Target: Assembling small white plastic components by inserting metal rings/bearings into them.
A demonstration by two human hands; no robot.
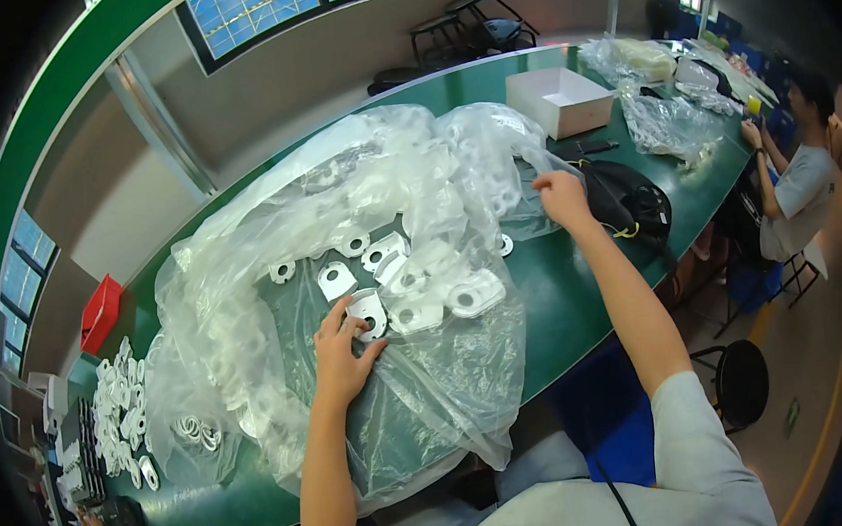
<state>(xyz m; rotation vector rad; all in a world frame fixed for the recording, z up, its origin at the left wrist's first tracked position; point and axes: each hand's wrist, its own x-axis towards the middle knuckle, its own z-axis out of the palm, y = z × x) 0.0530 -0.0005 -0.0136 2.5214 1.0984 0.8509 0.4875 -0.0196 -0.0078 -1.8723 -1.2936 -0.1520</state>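
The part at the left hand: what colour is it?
The part is white, seen best in the head view.

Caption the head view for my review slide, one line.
Left hand touching a white holed part, right hand at a clear plastic bag, over a green table.

red bin, left | open white box, far side | round black stool, right | person, far right

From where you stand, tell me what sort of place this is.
Probably a factory workshop: many white parts in a large clear plastic bag, a long green workbench, and a co-worker seated further along it.
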